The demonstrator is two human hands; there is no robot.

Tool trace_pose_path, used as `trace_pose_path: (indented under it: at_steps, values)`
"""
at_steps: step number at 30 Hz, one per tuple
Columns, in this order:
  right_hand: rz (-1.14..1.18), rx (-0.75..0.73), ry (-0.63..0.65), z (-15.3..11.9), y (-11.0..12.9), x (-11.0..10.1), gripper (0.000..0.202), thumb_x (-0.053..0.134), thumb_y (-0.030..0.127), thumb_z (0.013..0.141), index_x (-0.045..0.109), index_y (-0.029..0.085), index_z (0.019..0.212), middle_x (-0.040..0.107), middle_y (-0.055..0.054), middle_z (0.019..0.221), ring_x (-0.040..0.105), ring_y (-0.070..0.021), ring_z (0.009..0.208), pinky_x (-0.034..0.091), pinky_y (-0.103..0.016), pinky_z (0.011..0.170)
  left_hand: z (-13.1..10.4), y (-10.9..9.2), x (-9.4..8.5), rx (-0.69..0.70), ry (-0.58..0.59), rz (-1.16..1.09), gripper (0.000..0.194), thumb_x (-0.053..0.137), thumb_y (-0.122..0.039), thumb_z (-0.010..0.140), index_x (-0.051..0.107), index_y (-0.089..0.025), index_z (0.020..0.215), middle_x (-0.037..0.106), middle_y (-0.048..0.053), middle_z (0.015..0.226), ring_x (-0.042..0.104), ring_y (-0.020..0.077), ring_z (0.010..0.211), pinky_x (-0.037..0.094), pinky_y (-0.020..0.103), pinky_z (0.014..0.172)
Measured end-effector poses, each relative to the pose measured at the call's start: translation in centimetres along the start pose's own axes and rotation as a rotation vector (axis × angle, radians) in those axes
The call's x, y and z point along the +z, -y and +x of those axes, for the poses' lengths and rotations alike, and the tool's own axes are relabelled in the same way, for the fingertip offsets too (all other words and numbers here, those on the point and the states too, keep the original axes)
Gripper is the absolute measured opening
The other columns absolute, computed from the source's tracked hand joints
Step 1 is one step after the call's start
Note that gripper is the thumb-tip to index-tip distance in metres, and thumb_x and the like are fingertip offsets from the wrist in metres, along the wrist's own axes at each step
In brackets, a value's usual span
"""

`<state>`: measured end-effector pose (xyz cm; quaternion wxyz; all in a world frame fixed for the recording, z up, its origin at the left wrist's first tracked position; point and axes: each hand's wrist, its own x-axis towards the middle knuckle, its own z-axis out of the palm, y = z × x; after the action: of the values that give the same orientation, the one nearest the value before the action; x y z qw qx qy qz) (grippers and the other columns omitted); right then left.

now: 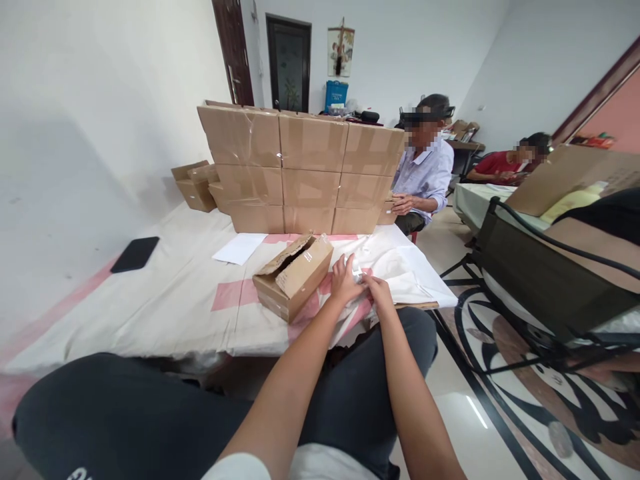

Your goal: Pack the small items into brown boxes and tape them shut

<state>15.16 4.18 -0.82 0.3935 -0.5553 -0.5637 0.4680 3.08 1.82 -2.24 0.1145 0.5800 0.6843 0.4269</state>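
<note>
The left hand [345, 281] curves its fingers part-way round a small, whitish, faintly shiny object [357, 273], while the right hand [379, 292] has its fingers bunched nearly together, gripping the object's near edge; the object sits between the two hands, just above the front of the worktop [175, 300], right of an oblong brown cardboard box [300, 283]. That box has creased, fibrous flaps that gape along a dark slit, so its inside cannot be made out. The worktop wears a wrinkled cream cloth with flat pink patches. Behind rises a wall of taped brown cartons [311, 187], their clear tape glossy against matt board; it hides part of a co-worker in a pale, soft-looking shirt [434, 167], whose hand rests near its right edge. A smooth white paper sheet [240, 248] and a flat black rectangular slab [135, 255] lie leftward. The object's exact shape is lost behind fingers, and the right fingertips are partly obscured.
</note>
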Motion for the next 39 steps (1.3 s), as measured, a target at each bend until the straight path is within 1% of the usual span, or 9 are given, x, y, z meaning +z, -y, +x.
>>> trace_pose_path:
  at_steps: [2, 5, 8, 12, 15, 20, 25, 32, 39]
  values:
    - [0.023, 0.075, 0.039, 0.3, 0.7, -0.4, 0.028, 0.064, 0.043, 0.078, 0.069, 0.016, 0.074, 0.046, 0.006, 0.047, 0.043, -0.0111, 0.046, 0.037, -0.023, 0.046, -0.1, 0.0, 0.0, 0.003, 0.001, -0.001, 0.094, 0.073, -0.041, 0.075, 0.028, -0.027, 0.157, 0.026, 0.012, 0.166, 0.029, 0.0356, 0.150, 0.028, 0.048, 0.122]
    - [0.029, 0.190, 0.124, 1.1, 2.1, -1.4, 0.020, 0.070, 0.035, 0.078, 0.070, 0.015, 0.076, 0.055, 0.003, 0.052, 0.048, -0.0105, 0.048, 0.044, -0.021, 0.048, -0.1, 0.0, 0.0, 0.007, -0.004, -0.002, 0.098, 0.075, -0.042, 0.073, 0.028, -0.027, 0.157, 0.025, 0.012, 0.167, 0.027, 0.0363, 0.151, 0.027, 0.048, 0.123]
    - [0.008, 0.268, 0.195, 1.5, 3.1, -1.9, 0.018, 0.073, 0.031, 0.084, 0.070, 0.014, 0.079, 0.059, 0.003, 0.057, 0.053, -0.0100, 0.050, 0.050, -0.022, 0.052, 0.0, 0.0, 0.1, 0.012, -0.012, -0.006, 0.099, 0.075, -0.042, 0.071, 0.028, -0.027, 0.157, 0.027, 0.011, 0.166, 0.029, 0.0361, 0.150, 0.028, 0.048, 0.122]
    - [-0.019, 0.275, 0.193, 1.3, 2.9, -1.3, 0.025, 0.066, 0.034, 0.097, 0.066, 0.013, 0.084, 0.058, 0.006, 0.063, 0.052, -0.0070, 0.050, 0.047, -0.020, 0.051, 0.0, 0.0, 0.3, 0.017, -0.028, -0.005, 0.094, 0.072, -0.036, 0.072, 0.031, -0.026, 0.156, 0.029, 0.012, 0.165, 0.031, 0.0363, 0.148, 0.030, 0.048, 0.122]
    - [0.014, 0.238, 0.173, 0.9, 2.2, -0.7, 0.028, 0.064, 0.036, 0.099, 0.064, 0.013, 0.083, 0.056, 0.007, 0.062, 0.048, -0.0058, 0.047, 0.044, -0.019, 0.048, 0.0, 0.1, 0.4, 0.021, -0.031, -0.004, 0.092, 0.071, -0.032, 0.073, 0.032, -0.027, 0.156, 0.031, 0.011, 0.164, 0.032, 0.0351, 0.148, 0.030, 0.047, 0.122]
    - [0.121, 0.167, 0.126, 0.7, 1.4, -0.5, 0.028, 0.070, 0.031, 0.093, 0.061, 0.015, 0.072, 0.050, 0.009, 0.052, 0.043, -0.0053, 0.042, 0.038, -0.018, 0.044, 0.1, 0.2, 0.4, 0.017, -0.043, -0.002, 0.090, 0.071, -0.039, 0.075, 0.033, -0.023, 0.155, 0.031, 0.014, 0.163, 0.032, 0.0364, 0.147, 0.029, 0.047, 0.122]
    - [0.210, 0.148, 0.099, 0.9, 1.2, -0.5, 0.027, 0.072, 0.030, 0.087, 0.059, 0.016, 0.068, 0.054, 0.008, 0.052, 0.048, -0.0066, 0.043, 0.041, -0.019, 0.045, 0.4, 0.6, 0.6, 0.022, -0.050, -0.006, 0.094, 0.075, -0.044, 0.073, 0.032, -0.022, 0.154, 0.035, 0.015, 0.160, 0.033, 0.0343, 0.148, 0.030, 0.045, 0.122]
    - [0.304, 0.144, 0.081, 0.8, 1.2, -0.4, 0.020, 0.072, 0.022, 0.064, 0.053, 0.019, 0.057, 0.051, 0.006, 0.047, 0.047, -0.0071, 0.042, 0.046, -0.019, 0.045, 0.6, 0.8, 0.7, 0.031, -0.059, -0.021, 0.096, 0.075, -0.044, 0.074, 0.028, -0.024, 0.155, 0.037, 0.013, 0.160, 0.030, 0.0307, 0.150, 0.026, 0.044, 0.125]
    - [0.346, 0.165, 0.082, 0.5, 1.6, -0.3, 0.019, 0.068, 0.018, 0.068, 0.051, 0.020, 0.060, 0.055, 0.004, 0.051, 0.057, -0.0104, 0.046, 0.051, -0.021, 0.048, 0.4, 0.7, 0.2, 0.051, -0.024, -0.076, 0.086, 0.070, -0.038, 0.080, 0.029, -0.028, 0.155, 0.036, 0.009, 0.162, 0.030, 0.0291, 0.151, 0.028, 0.042, 0.125]
